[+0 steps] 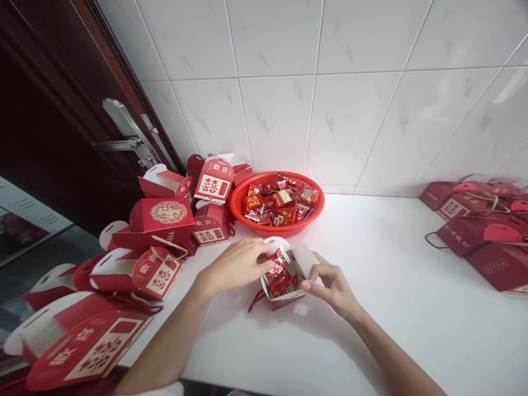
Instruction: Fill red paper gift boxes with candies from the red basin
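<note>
A small red and white gift box [284,301] stands upright on the white table with its top flaps raised. Red wrapped candies [284,283] lie inside it. Over its left side, my left hand [237,264] has its fingers closed on a red and white candy packet [278,262] at the opening. My right hand [332,286] pinches the box's right flap [304,258] between thumb and fingers. A dark red cord [256,301] hangs out at the box's lower left. Just behind the box is a red plastic basket [237,206] full of wrapped candies and snacks.
Several red gift boxes [165,225] crowd the left side of the table [391,330], some with open tops. More closed red boxes [474,236] sit at the right by the tiled wall [280,121]. A dark door with a metal handle [119,144] is at upper left.
</note>
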